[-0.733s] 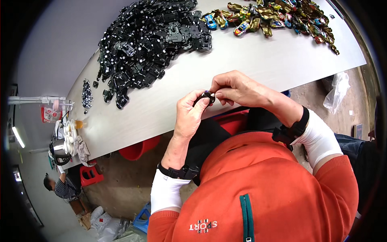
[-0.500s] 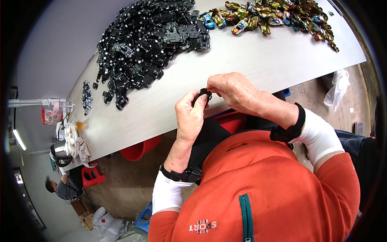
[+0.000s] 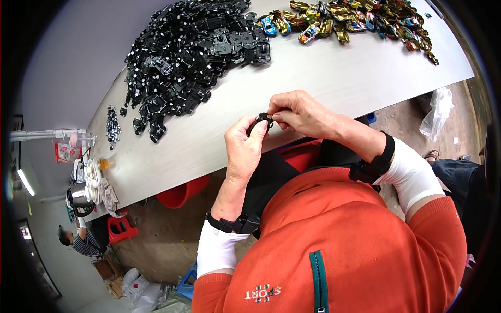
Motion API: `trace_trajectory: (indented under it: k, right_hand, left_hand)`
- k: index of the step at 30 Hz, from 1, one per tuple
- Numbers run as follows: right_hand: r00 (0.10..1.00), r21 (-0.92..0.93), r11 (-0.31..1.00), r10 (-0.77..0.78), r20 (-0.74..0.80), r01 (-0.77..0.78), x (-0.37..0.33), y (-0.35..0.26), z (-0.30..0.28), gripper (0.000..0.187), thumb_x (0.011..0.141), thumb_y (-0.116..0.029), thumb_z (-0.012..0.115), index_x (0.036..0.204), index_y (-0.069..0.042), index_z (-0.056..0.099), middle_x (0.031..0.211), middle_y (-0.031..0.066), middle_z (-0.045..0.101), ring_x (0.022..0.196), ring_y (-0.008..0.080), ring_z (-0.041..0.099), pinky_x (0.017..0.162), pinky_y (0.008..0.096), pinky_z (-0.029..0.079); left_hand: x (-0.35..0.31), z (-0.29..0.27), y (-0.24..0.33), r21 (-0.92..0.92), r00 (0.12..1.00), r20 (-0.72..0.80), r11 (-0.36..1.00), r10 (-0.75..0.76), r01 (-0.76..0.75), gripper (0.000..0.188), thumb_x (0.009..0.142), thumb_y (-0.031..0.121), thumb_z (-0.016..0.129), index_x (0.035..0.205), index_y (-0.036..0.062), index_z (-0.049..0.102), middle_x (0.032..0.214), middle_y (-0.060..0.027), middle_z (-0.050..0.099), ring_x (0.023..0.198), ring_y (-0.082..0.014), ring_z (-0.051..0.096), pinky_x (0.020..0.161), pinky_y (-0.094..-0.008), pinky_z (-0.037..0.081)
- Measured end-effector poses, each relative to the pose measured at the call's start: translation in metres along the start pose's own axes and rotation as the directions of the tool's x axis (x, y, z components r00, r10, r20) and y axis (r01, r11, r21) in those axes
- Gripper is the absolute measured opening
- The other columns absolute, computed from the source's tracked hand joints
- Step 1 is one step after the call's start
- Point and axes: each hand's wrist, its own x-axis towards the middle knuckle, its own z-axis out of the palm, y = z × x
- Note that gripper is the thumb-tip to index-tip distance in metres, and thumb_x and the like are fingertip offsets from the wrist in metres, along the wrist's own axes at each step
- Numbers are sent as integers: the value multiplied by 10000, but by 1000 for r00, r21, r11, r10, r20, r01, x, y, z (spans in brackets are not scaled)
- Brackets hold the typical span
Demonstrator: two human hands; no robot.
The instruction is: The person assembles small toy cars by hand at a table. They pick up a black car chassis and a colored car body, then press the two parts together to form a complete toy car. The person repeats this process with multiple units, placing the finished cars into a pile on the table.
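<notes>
Over the near edge of the table, my left hand (image 3: 244,148) grips a small black toy car chassis (image 3: 262,119) between thumb and fingers. My right hand (image 3: 305,112) is closed in a pinch against the far right end of the same chassis; whatever sits between its fingertips is too small or hidden to name. Beyond them rises a big heap of black toy car chassis (image 3: 182,62) with pale wheel hubs. A spread of shiny gold and coloured toy car bodies (image 3: 342,15) lies at the far right of the table.
Small silvery parts (image 3: 112,128) lie left of the heap on the pale table (image 3: 313,68). White cups (image 3: 93,182) and a cloth (image 3: 108,197) are at its left end. Red tubs (image 3: 182,192) and a red stool (image 3: 122,229) stand below. A co-worker (image 3: 88,242) is at the far left.
My right fingers have curled and shifted slightly at the end of the chassis. My left hand still grips it, almost unmoved. At the right edge, a person's dark-clothed leg and sandalled foot have shifted.
</notes>
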Motion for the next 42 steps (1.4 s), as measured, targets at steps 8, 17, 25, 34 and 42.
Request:
trace_trajectory:
  k: [8,17,25,34,42]
  right_hand:
    - [981,160,970,173,83,-184,0,-4,-3,103,887,-36,501,853,-22,597,640,-19,552,538,38,481,491,190,400]
    - [987,264,951,149,67,-162,-7,1,-22,115,921,-108,489,902,-35,575,699,5,581,552,64,513,507,208,414]
    - [985,356,925,162,-57,-131,-17,5,-34,143,938,-162,492,964,-33,549,761,36,611,597,71,570,511,194,446]
    - [928,383,924,144,-343,-2,-39,8,-87,134,935,-162,514,919,-40,567,730,18,599,571,60,553,488,183,424]
    - [817,4,998,55,-575,-65,-37,20,-134,131,875,-128,579,954,-24,569,756,38,593,634,115,580,500,231,446]
  left_hand:
    - [3,-1,2,-152,993,49,982,-104,110,133,886,73,581,966,-22,626,704,-13,585,544,-34,458,478,-167,351]
    - [3,1,0,-324,975,129,922,-180,213,121,898,109,581,963,12,614,703,-40,596,491,-45,470,420,-167,352]
    - [-2,3,-1,-417,950,237,862,-205,290,146,905,138,574,974,10,567,736,-90,611,482,-97,521,376,-172,316]
    - [-47,21,-41,43,824,463,937,-326,347,209,875,239,641,831,39,597,657,28,492,489,-26,381,419,-172,294]
    - [12,42,-154,100,641,313,696,-700,711,323,905,397,555,902,76,515,699,-24,501,571,-88,489,386,-203,344]
